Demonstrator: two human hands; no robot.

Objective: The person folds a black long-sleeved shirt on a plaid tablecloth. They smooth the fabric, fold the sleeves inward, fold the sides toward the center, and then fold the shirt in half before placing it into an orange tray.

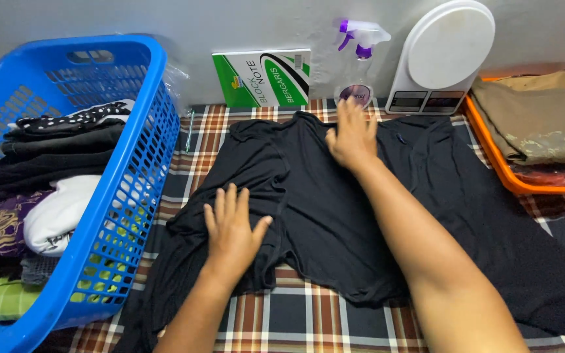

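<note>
A black garment (426,196) lies spread across a plaid cloth (282,314). My left hand (232,229) rests flat on its lower left part, fingers apart, pressing a folded sleeve section. My right hand (353,135) lies flat near the garment's top edge, fingers stretched toward the far wall. Neither hand grips anything.
A blue laundry basket (132,196) with folded clothes stands at the left. Against the wall stand a green and white notepad (261,78), a clear spray bottle with purple trigger (359,59) and a white kitchen scale (441,55). An orange tray (492,157) with tan fabric sits at the right.
</note>
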